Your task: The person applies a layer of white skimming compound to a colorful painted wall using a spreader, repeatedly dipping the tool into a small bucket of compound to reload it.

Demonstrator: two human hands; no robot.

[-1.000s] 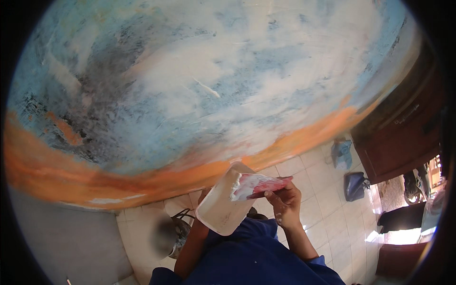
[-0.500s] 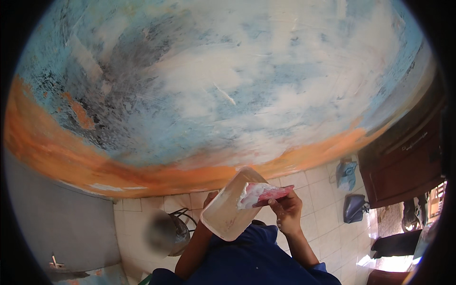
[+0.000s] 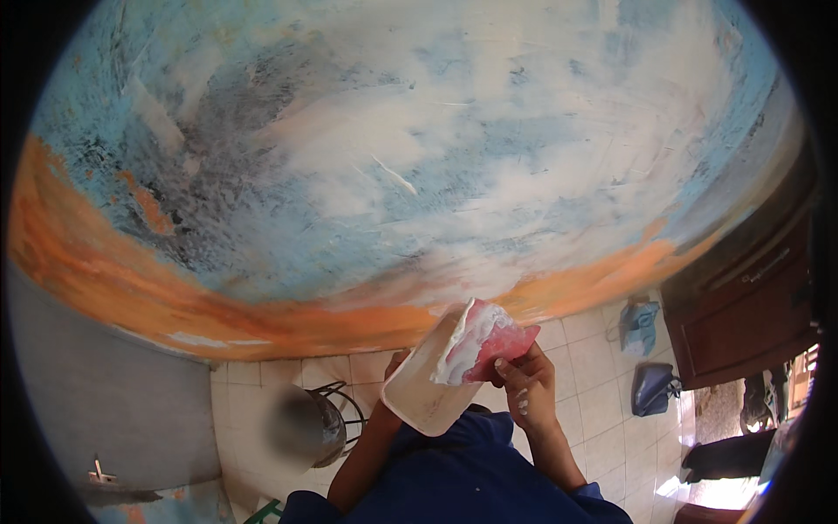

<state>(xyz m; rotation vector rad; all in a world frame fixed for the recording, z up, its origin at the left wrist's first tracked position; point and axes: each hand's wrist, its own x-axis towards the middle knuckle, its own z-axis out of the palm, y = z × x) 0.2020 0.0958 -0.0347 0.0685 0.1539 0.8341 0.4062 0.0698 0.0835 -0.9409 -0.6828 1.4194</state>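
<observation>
My left hand (image 3: 397, 361) grips a shallow cream plastic tray (image 3: 423, 397) from its left side; most of its fingers are hidden behind it. The tray is tilted in front of my blue shirt. In my right hand (image 3: 531, 389), pinched between thumb and fingers, is a flat red spreader (image 3: 511, 343). White putty (image 3: 476, 332) coats the spreader's left part, which lies over the tray's right side. White smears mark my right fingers.
Ahead rises a wall (image 3: 393, 175) with patchy white and blue above an orange band. A blurred round-topped stool (image 3: 330, 428) stands on the tiled floor (image 3: 585, 402) at left. A light blue bag (image 3: 640, 327) and dark bag (image 3: 650, 390) lie right, near a brown door (image 3: 742, 306).
The red spreader has turned, showing more of its broad face, and its putty-coated edge has risen towards the tray's far end. The tray has shifted slightly right.
</observation>
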